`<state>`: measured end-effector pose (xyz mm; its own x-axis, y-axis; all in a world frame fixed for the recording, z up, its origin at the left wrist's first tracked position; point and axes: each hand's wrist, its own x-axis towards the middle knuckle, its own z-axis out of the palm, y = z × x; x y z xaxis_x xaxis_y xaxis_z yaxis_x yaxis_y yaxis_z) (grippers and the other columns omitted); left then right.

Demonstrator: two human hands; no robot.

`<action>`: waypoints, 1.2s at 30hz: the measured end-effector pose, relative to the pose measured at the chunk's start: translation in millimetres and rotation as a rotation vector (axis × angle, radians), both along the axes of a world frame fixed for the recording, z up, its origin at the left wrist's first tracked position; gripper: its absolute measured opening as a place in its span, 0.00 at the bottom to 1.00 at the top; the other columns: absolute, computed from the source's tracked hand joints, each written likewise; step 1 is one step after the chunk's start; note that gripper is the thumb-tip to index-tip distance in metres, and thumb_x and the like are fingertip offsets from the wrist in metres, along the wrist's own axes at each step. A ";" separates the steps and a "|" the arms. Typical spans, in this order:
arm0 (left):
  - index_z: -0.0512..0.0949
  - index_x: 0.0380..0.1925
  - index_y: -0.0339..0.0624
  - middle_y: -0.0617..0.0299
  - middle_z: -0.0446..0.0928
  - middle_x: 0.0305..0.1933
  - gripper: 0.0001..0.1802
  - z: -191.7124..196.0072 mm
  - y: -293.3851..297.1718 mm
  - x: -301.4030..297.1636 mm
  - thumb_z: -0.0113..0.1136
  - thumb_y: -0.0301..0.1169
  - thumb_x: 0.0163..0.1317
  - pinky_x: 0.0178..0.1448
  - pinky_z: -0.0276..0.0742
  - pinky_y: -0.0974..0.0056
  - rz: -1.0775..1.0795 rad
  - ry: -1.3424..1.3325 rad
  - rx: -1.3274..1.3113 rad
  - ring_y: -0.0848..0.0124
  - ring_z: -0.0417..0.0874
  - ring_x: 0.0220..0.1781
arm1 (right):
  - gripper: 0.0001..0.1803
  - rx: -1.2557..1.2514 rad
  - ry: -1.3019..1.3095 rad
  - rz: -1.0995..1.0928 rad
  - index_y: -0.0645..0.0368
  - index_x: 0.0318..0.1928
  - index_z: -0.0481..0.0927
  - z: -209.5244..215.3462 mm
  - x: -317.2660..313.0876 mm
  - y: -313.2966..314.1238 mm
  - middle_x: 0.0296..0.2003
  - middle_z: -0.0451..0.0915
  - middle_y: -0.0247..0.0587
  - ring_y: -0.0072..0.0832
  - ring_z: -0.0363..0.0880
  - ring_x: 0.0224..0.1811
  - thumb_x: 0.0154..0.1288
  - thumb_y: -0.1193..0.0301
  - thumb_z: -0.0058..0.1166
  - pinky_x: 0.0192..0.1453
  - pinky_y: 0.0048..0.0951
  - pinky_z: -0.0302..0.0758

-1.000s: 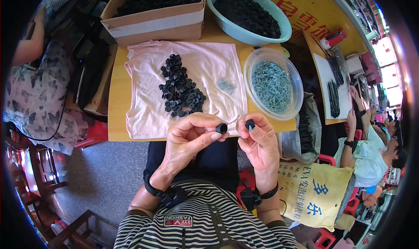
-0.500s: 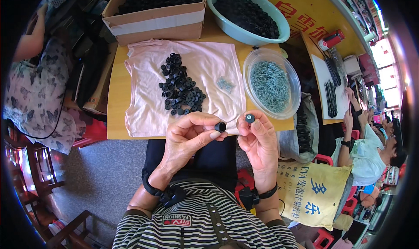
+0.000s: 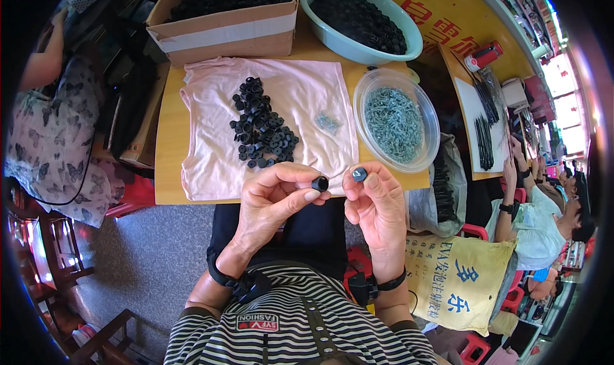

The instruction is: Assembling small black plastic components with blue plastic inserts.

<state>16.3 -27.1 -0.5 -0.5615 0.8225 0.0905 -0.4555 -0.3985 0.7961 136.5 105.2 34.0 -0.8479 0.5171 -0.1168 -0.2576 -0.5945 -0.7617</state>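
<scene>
Between thumb and fingers, my left hand (image 3: 276, 195) pinches a black plastic cap (image 3: 320, 183) whose hollow round end faces up. Just to its right, my right hand (image 3: 378, 202) grips a small black plastic piece (image 3: 359, 174) with a pale shiny spot on its upper face. The two parts are close together but apart, above the table's near edge. Beyond them, a pile of black plastic parts (image 3: 259, 125) lies on a pale pink cloth (image 3: 204, 135). A few small screws (image 3: 327, 123) rest on the cloth right of that pile.
Right of the cloth stands a clear round tub (image 3: 430, 125) full of screws. At the back are a cardboard box (image 3: 224, 32) and a pale green basin (image 3: 416, 45), both heaped with black parts. A yellow sack (image 3: 464, 285) is at right, near a co-worker (image 3: 540, 221).
My right hand has turned its black piece slightly, so the face shows differently. The left hand keeps its cap, and the whole view has shifted a little.
</scene>
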 end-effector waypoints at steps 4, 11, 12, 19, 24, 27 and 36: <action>0.76 0.43 0.30 0.53 0.77 0.45 0.11 -1.7 -0.4 -0.7 0.58 0.15 0.59 0.51 0.81 0.65 0.003 0.006 -0.003 0.66 0.82 0.45 | 0.15 -0.003 0.000 -0.001 0.67 0.45 0.76 -1.6 -0.7 0.6 0.34 0.81 0.45 0.19 0.77 0.30 0.65 0.68 0.56 0.23 0.20 0.76; 0.76 0.43 0.30 0.53 0.77 0.45 0.11 -2.6 -2.1 -0.9 0.57 0.16 0.59 0.51 0.81 0.64 -0.002 -0.008 0.011 0.65 0.82 0.45 | 0.12 0.151 -0.055 -0.048 0.67 0.45 0.77 0.6 -1.8 -2.8 0.36 0.81 0.43 0.21 0.78 0.33 0.63 0.73 0.57 0.26 0.20 0.77; 0.75 0.44 0.30 0.52 0.77 0.45 0.12 -3.0 -2.8 -1.2 0.57 0.16 0.59 0.50 0.81 0.64 0.003 -0.003 0.028 0.65 0.83 0.45 | 0.12 0.206 -0.070 -0.075 0.67 0.45 0.77 1.6 -2.3 -4.1 0.37 0.80 0.43 0.21 0.79 0.34 0.63 0.75 0.57 0.28 0.19 0.78; 0.75 0.45 0.30 0.52 0.78 0.44 0.12 -6.0 -2.4 -1.3 0.57 0.17 0.59 0.49 0.81 0.64 0.018 -0.015 0.049 0.66 0.83 0.43 | 0.11 0.455 -0.079 -0.106 0.67 0.46 0.77 9.9 -1.9 -6.2 0.42 0.79 0.43 0.25 0.79 0.39 0.62 0.79 0.57 0.35 0.21 0.79; 0.75 0.45 0.31 0.52 0.79 0.42 0.13 -4.7 -3.7 0.2 0.59 0.17 0.59 0.49 0.82 0.65 0.022 -0.075 0.050 0.66 0.83 0.43 | 0.12 0.923 -0.172 -0.146 0.64 0.45 0.80 16.5 -2.1 -10.8 0.40 0.80 0.42 0.25 0.79 0.38 0.59 0.81 0.58 0.39 0.23 0.78; 0.75 0.45 0.31 0.52 0.79 0.42 0.13 -5.6 -4.0 0.5 0.59 0.17 0.58 0.49 0.82 0.64 0.021 -0.087 0.049 0.66 0.83 0.42 | 0.13 1.175 -0.196 -0.176 0.62 0.43 0.82 22.1 -4.2 -12.0 0.38 0.81 0.41 0.28 0.80 0.37 0.55 0.81 0.61 0.41 0.24 0.76; 0.77 0.42 0.32 0.51 0.78 0.44 0.12 -8.4 -1.2 2.6 0.60 0.16 0.56 0.49 0.82 0.63 0.026 -0.038 0.067 0.66 0.83 0.42 | 0.14 1.221 -0.208 -0.217 0.61 0.42 0.82 16.6 -2.0 -13.7 0.36 0.82 0.40 0.30 0.80 0.37 0.52 0.82 0.62 0.41 0.26 0.76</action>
<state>18.9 -28.3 -8.9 -0.5867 0.8004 0.1229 -0.4733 -0.4621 0.7500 134.5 91.5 50.6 -0.7548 0.5085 0.4144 -0.0709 0.5648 -0.8222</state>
